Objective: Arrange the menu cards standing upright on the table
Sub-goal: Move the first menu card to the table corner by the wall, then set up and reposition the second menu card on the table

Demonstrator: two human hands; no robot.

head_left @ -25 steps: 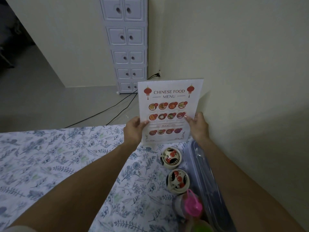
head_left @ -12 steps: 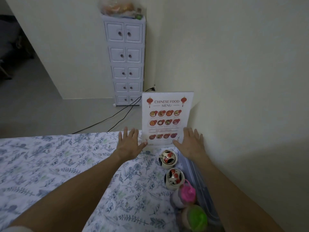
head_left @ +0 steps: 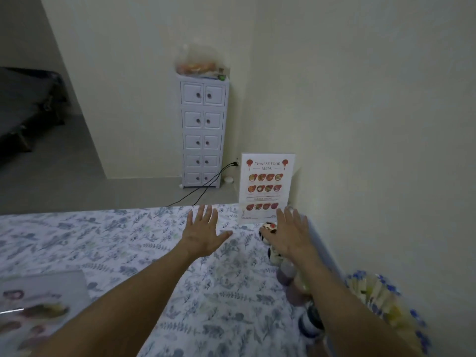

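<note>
A: Menu card?
B: Menu card (head_left: 266, 188) upright at the table's (head_left: 108, 243) far edge, against the wall.
A: Hands?
B: My left hand (head_left: 203, 231) and right hand (head_left: 289, 234) are both spread flat, empty, near it, not touching.

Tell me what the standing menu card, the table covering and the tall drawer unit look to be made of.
Menu card: printed paper, probably laminated or in a clear stand; it stands stiff with a faint sheen.
Table covering: matte floral-print fabric, going by its soft look.
Drawer unit: white, likely moulded plastic or painted wood; smooth panelled fronts, dark knobs.
</note>
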